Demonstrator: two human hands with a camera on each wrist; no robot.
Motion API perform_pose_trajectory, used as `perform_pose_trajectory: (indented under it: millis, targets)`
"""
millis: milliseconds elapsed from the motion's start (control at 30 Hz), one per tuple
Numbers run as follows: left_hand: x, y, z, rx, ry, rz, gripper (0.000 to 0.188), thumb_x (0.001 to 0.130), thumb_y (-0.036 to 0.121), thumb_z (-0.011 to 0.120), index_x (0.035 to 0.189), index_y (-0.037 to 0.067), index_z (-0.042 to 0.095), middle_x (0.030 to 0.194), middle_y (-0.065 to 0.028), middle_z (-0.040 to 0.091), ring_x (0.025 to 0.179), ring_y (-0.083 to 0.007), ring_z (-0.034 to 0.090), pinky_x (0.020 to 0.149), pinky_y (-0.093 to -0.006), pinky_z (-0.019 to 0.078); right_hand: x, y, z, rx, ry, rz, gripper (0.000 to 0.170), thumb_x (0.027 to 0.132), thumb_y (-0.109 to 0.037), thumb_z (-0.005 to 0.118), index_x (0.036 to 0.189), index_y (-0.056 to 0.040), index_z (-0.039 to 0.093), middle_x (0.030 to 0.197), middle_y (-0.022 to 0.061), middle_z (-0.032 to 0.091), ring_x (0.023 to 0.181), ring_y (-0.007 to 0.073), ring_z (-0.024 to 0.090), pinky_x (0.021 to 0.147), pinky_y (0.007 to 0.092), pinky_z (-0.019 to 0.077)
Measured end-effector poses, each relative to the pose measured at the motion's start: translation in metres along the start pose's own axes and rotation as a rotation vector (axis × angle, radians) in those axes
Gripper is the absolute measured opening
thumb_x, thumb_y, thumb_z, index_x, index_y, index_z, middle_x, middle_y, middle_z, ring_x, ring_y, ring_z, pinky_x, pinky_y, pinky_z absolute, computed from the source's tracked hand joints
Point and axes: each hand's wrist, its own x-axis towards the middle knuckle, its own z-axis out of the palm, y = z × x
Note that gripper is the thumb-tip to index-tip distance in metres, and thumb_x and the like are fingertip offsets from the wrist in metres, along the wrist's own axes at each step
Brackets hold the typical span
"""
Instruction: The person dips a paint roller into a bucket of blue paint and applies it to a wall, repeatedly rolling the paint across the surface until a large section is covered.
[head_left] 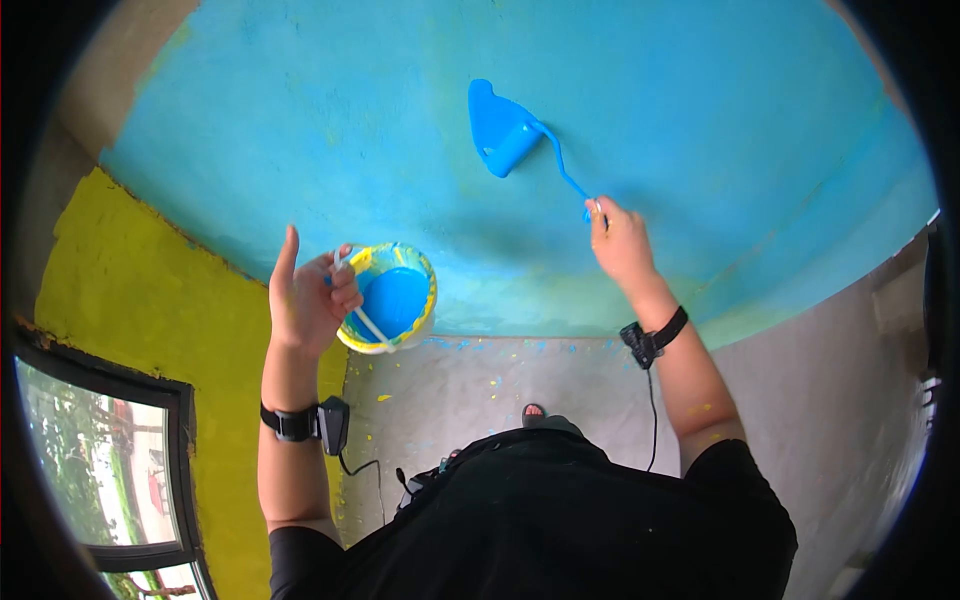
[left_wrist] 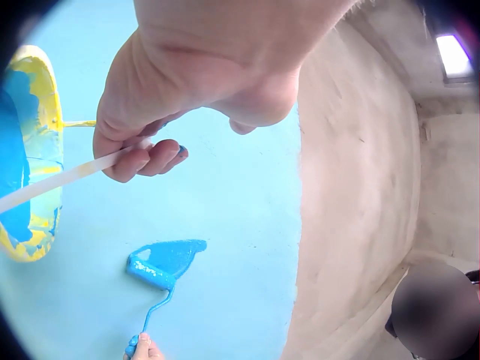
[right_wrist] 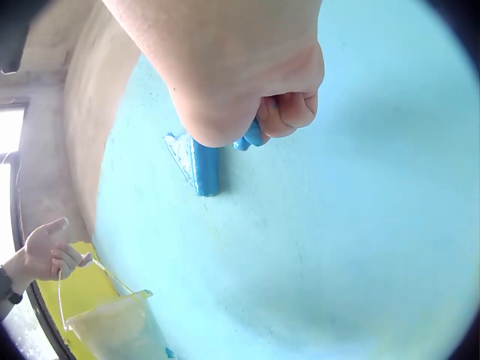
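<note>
The fingers (head_left: 350, 297) of the left hand (head_left: 310, 305) curl round the white handle (head_left: 374, 326) of the paint bucket (right_wrist: 112, 330), the thumb standing free of it. The right hand (head_left: 625, 245) is closed on the grip of the blue roller (head_left: 515, 152), whose sleeve lies against the far wall (head_left: 720, 130), right of the bucket, beside a thick wet patch of paint (head_left: 490, 112).

Runs seem the likeliest trouble: that patch looks heavy, and paint left pooled there could sag down the wall. A loaded roller could also drip on the floor (head_left: 480, 385), which is already spotted, or near the sandalled foot (head_left: 534, 412). The bucket hangs from its thin handle alone, so a slip or a swing into the wall could tip the blue paint (head_left: 397, 302) over the rim.

In the right wrist view the hand covers the roller's wire frame and much of its grip; the left wrist view cuts off the bucket at its left edge. How deep the paint is cannot be read, and the bucket may be just beside the wall or touching it; the angle is poor for telling.
</note>
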Motion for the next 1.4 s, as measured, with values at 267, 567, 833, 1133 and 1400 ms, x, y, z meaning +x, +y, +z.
perform_pose_trajectory:
  millis: [267,567,833,1133,1400]
  targets:
    - [0.007,-0.019,-0.050,-0.075,0.229,-0.037,0.074,0.093,0.073,0.049,0.108,0.001,0.054,0.071,0.0011,0.039,0.060,-0.0131,0.037,0.059,-0.0268,0.0322,0.009,0.039,0.134,0.309,0.064,0.384,0.034,0.103,-0.023,0.054,0.079,0.0007,0.055,0.065,0.0223,0.055,0.056,0.0396,0.052,0.054,0.0461,0.0380]
    - [0.016,-0.025,-0.038,-0.093,0.439,0.020,0.070,0.092,0.074,0.048,0.100,0.005,0.055,0.069,0.0019,0.041,0.059,-0.0120,0.039,0.059,-0.0265,0.0329,0.188,0.094,0.184,0.497,0.201,0.226,0.046,0.105,-0.030,0.052,0.071,-0.0002,0.046,0.056,0.0087,0.035,0.054,0.0172,0.032,0.052,0.0405,0.0302]
    - [0.012,-0.033,-0.023,-0.103,0.629,0.118,0.065,0.093,0.072,0.050,0.097,0.008,0.055,0.067,0.0019,0.040,0.058,-0.0116,0.037,0.056,-0.0259,0.0304,0.334,0.100,0.164,0.626,0.211,0.269,0.047,0.105,-0.032,0.052,0.071,0.0010,0.051,0.058,0.0149,0.045,0.055,0.0234,0.040,0.054,0.0434,0.0341]
    - [-0.014,-0.028,-0.004,-0.143,0.761,0.212,0.066,0.092,0.073,0.051,0.093,0.007,0.058,0.065,0.0023,0.041,0.057,-0.0122,0.039,0.056,-0.0267,0.0329,0.263,0.167,0.258,0.731,0.152,0.449,0.049,0.105,-0.032,0.050,0.069,0.0004,0.051,0.057,0.0126,0.047,0.053,0.0235,0.043,0.055,0.0437,0.0352]
    - [-0.028,-0.012,0.010,-0.113,0.842,0.243,0.068,0.091,0.074,0.050,0.089,0.006,0.056,0.064,0.0019,0.042,0.055,-0.0130,0.039,0.054,-0.0275,0.0338,0.232,0.164,0.277,1.116,0.176,0.706,0.043,0.106,-0.038,0.051,0.073,-0.0096,0.052,0.057,-0.0030,0.042,0.042,0.0106,0.038,0.040,0.0302,0.0288]
